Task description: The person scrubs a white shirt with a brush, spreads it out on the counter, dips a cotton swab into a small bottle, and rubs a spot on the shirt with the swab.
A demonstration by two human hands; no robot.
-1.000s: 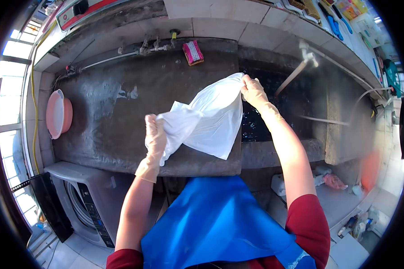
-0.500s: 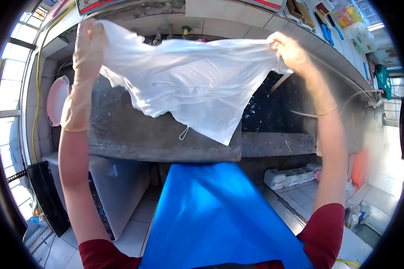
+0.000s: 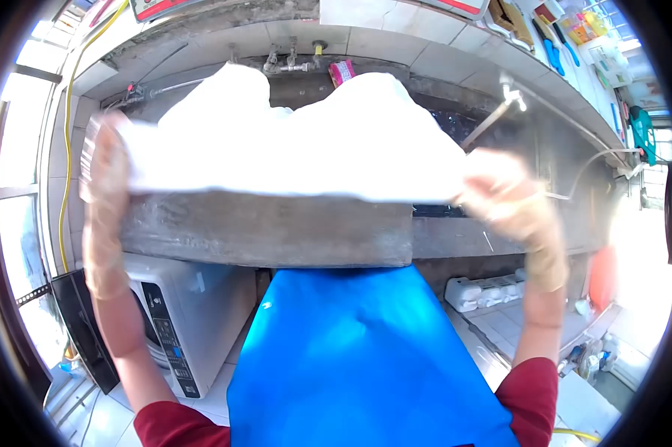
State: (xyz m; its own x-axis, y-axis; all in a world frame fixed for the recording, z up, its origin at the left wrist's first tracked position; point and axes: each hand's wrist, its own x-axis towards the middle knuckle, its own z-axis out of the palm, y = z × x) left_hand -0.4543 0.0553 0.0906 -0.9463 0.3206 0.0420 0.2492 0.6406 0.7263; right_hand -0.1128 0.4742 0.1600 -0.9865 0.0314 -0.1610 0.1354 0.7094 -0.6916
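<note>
A white cloth (image 3: 298, 149) stretches between my hands above a grey stone slab (image 3: 269, 231), washed out by glare and billowing upward at its far side. My gloved left hand (image 3: 108, 160) is closed on its left end. On the right end, my right hand (image 3: 500, 186), also in a thin pale glove, grips the cloth near a tap. Motion smears both hands, so single fingers are hard to make out. Under the cloth's right part, a dark basin (image 3: 433, 211) is mostly hidden.
A tap (image 3: 511, 97) and pipe valves (image 3: 291, 63) line the back wall, with a pink packet (image 3: 342, 72) nearby. Below the slab at left stands a white washing machine (image 3: 194, 313). A blue apron (image 3: 358, 357) covers my front. Tools (image 3: 553, 56) lie on the upper right ledge.
Both hands have come down toward me, the cloth's near edge now pulled nearly straight. Its loose part, which hung toward me, has swung up and away. The pipe valves behind show more.
</note>
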